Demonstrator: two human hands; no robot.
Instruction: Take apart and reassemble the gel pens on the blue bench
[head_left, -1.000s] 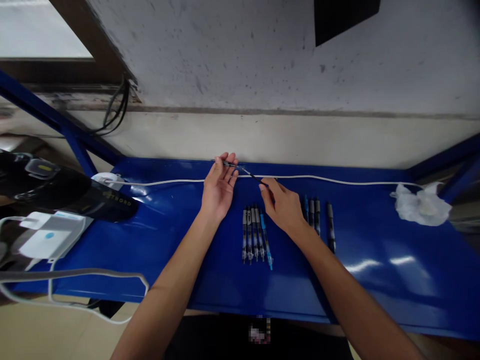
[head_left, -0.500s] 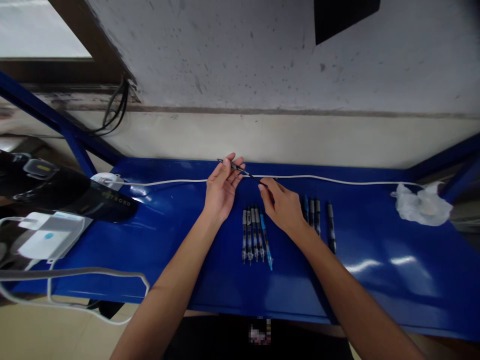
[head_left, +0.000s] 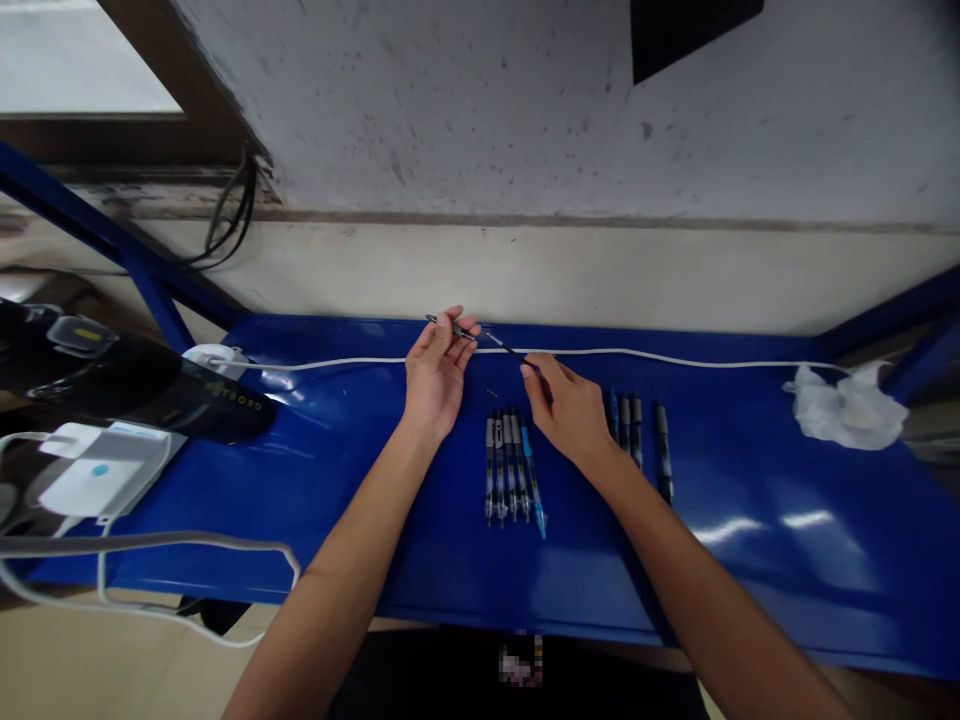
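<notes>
My left hand is raised over the back of the blue shelf, thumb and fingers pinching a dark pen barrel. In my right hand is a thin dark pen refill, its pale tip pointing at the barrel's end with a small gap between them. Below the hands lies a row of several grey-topped pens, with a light-blue pen slanted at its right end. More pens lie partly hidden by my right hand and forearm; one pen lies apart to their right.
A white cable runs along the shelf's back. A black bottle-like object and a white adapter with cords are at left. A crumpled clear plastic bag lies at right. A tiny thin piece sits above the pen row.
The refill has come apart from the pen barrel, leaving a gap. My left hand has shifted slightly left with the barrel; my right hand has hardly moved.
</notes>
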